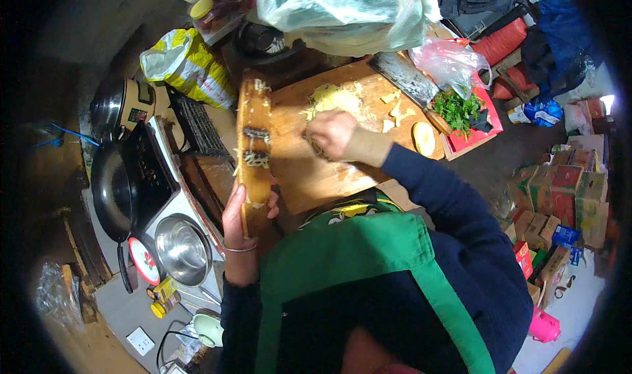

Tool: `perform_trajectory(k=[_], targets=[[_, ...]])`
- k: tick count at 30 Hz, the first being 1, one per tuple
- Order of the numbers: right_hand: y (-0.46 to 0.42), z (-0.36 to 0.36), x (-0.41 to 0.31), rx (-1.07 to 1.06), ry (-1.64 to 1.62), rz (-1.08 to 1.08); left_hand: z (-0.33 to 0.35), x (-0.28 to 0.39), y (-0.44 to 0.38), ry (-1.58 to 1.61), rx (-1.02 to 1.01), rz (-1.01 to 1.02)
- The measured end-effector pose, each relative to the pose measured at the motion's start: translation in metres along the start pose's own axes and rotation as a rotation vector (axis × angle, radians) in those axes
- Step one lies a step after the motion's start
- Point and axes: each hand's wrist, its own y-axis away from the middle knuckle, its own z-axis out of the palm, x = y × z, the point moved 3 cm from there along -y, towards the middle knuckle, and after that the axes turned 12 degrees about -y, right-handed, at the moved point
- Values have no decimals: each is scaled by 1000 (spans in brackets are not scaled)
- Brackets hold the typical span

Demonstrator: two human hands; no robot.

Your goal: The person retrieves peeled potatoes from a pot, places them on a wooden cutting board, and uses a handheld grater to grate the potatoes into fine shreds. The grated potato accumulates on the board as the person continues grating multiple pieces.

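Observation:
My left hand [234, 213] grips the lower end of a wooden grater board [255, 186], held on edge at the left side of the cutting board. Pale shreds cling around the grater's metal blades [256, 158]. My right hand [335, 134] is curled over the wooden cutting board [296, 186], beside a heap of pale yellow shreds [335, 100]. Blur and the curled fingers hide whether anything is inside it. Thin pale slices [395, 110] and a peeled, cut piece of potato [423, 138] lie further right. A cleaver [402, 77] rests across the board's far right corner.
Chopped green herbs [456, 110] sit on a red tray [489, 107] at right. A large plastic bag [345, 13] stands beyond the board. At left are a frying pan [113, 191], a steel bowl [182, 248] and a yellow sack [190, 68]. Cardboard boxes [563, 191] are stacked far right.

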Motion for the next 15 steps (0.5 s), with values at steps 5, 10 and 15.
perform_trajectory(k=[5, 10, 15], targets=[[-57, 97, 1, -399, 242, 15, -12, 14, 15, 66, 29, 75], [-61, 126, 52, -226, 639, -301, -14, 14, 12, 80, 8, 75], [-26, 65, -8, -620, 597, -16, -15, 2, 9, -29, 12, 38]])
